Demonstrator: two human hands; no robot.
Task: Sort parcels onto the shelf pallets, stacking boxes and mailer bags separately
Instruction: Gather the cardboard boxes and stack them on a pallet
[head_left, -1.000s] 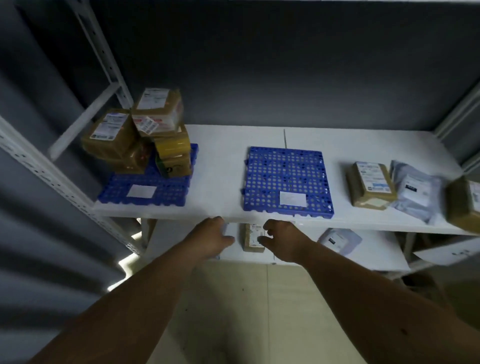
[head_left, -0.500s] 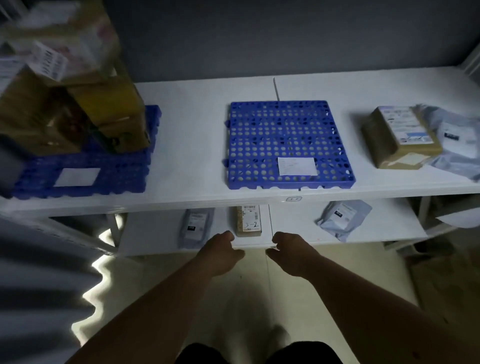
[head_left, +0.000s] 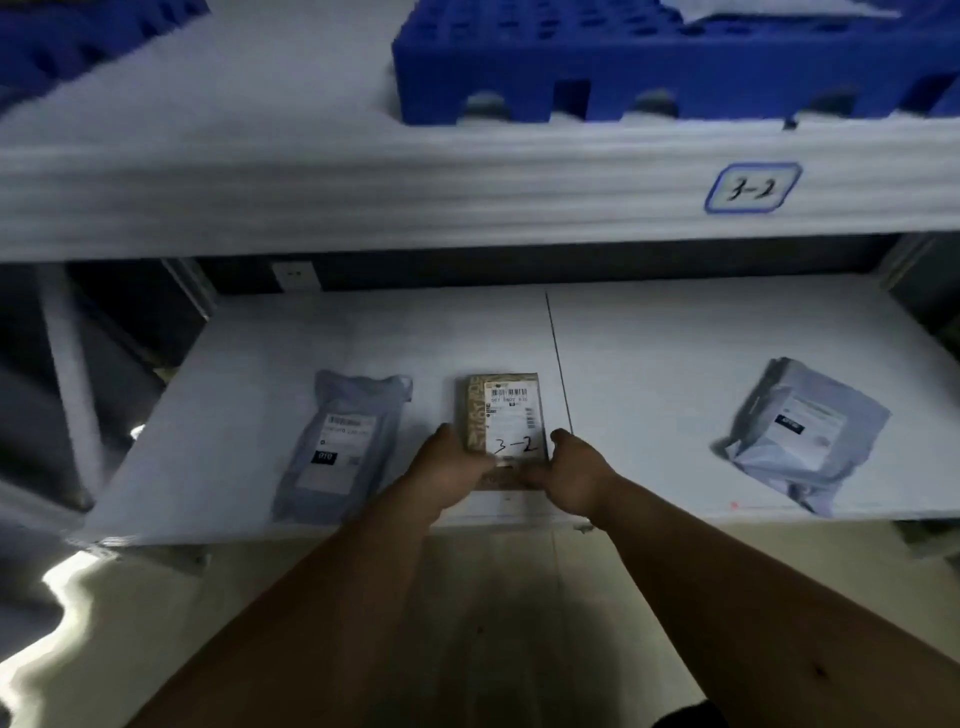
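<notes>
Head view, the only one you have: half a second ago your hands hung bare in front of the lower shelf's edge, and the upper shelf with its blue pallets filled the frame. Now you have dropped lower and closer, so the white lower shelf board (head_left: 675, 332) fills the middle and the blue perforated plastic pallet (head_left: 649, 62) on the upper shelf sits at twelve o'clock, just above the hand-written shelf tag reading 3-2 (head_left: 753, 188).

Your left hand (head_left: 447, 470) and right hand (head_left: 574, 475) have closed in on the small brown cardboard box with a white shipping label (head_left: 501, 421), which lies at the front of the lower shelf. The left hand's fingers curl onto its near left edge, the right hand's onto its near right edge, so both are holding the box. Whether it has left the board, I cannot tell. The label also carries a hand-written 3-2, matching the tag above.

At nine o'clock of the box lies a long grey plastic mailer bag (head_left: 340, 441), just beside your left hand but apart from it. At three o'clock, well apart, lies a crumpled grey plastic mailer bag (head_left: 800, 436). Both are untouched.

For the task, this looks like the start of a pick: the box probably belongs with the other boxes upstairs, and the two bags remain for a separate pile.
</notes>
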